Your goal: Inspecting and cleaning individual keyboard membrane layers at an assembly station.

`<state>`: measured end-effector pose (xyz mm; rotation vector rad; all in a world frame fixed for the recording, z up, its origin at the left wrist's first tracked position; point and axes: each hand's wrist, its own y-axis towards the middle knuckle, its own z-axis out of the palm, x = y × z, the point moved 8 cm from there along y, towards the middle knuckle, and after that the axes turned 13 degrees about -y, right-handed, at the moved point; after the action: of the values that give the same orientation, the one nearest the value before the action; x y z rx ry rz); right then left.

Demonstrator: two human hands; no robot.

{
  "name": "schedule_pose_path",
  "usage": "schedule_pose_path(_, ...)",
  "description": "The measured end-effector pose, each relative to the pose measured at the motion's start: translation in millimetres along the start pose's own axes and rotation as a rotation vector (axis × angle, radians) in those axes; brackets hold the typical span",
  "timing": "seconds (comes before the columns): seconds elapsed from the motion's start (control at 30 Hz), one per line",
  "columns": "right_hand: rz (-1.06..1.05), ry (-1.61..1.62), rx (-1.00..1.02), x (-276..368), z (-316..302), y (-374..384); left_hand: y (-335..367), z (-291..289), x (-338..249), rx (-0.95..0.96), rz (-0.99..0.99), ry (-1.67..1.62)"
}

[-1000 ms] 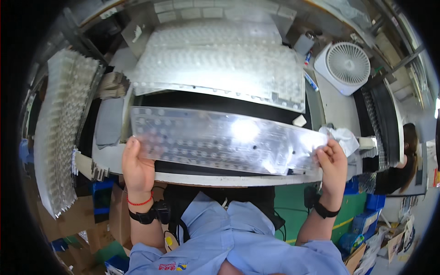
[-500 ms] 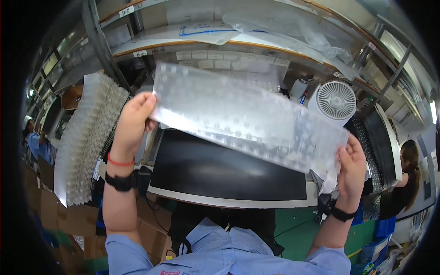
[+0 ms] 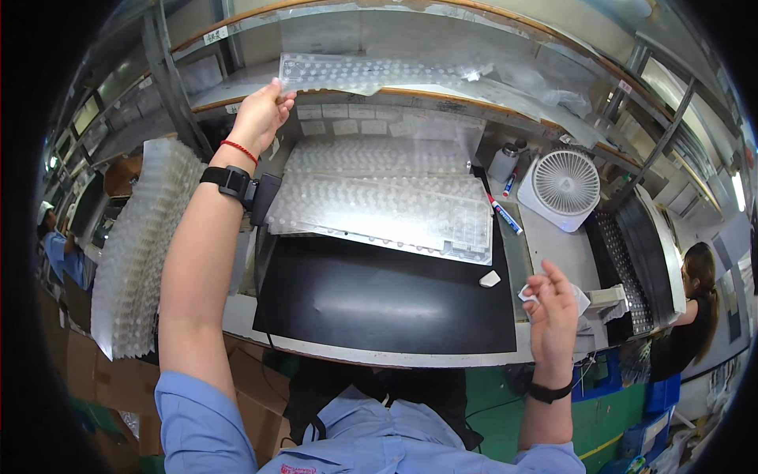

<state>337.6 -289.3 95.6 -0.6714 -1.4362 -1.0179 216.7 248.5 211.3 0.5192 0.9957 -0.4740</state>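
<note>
My left hand point(image 3: 262, 117) reaches up to the shelf, its thumb and curled fingers at the near left corner of a clear dotted plastic sheet point(image 3: 355, 73). That sheet lies along the shelf. My right hand point(image 3: 551, 304) is lower right, fingers loosely apart and holding nothing, near a crumpled white cloth point(image 3: 583, 300). Between the hands, a stack of similar clear dotted plastic sheets point(image 3: 379, 207) rests on the back of a black mat point(image 3: 387, 304). A small white block point(image 3: 489, 279) sits on the mat's right part.
A white fan point(image 3: 562, 186) stands at the right, beside markers point(image 3: 507, 217) and a bottle point(image 3: 503, 162). A tall pile of clear sheets point(image 3: 138, 253) leans at the left. The shelf edge point(image 3: 442, 93) crosses above the bench. Another person point(image 3: 695, 308) is at far right.
The sheet held between both hands has gone up onto the shelf with my left hand. My right hand has let go and dropped lower, uncovering the stack, markers and white block.
</note>
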Motion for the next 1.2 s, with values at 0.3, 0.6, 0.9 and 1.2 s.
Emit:
schedule_pose_path(0.3, 0.207, 0.139, -0.091, -57.3, -3.2, -39.3, -104.5, 30.9, 28.2, 0.398, 0.488, 0.704)
schedule_pose_path(0.6, 0.275, 0.124, 0.021, -78.7, 25.6, -39.9, -165.1, 51.8, 99.7, 0.798, 0.434, 1.364)
schedule_pose_path(0.9, 0.325, 0.142, 0.076, -88.7, 32.4, -39.6, -141.4, 46.3, 102.1, 0.746, 0.182, 1.023)
schedule_pose_path(1.2, 0.463, 0.412, 0.154, -80.7, 79.4, -11.1, -130.4, 58.4, 19.8, 0.325, 0.672, 0.895)
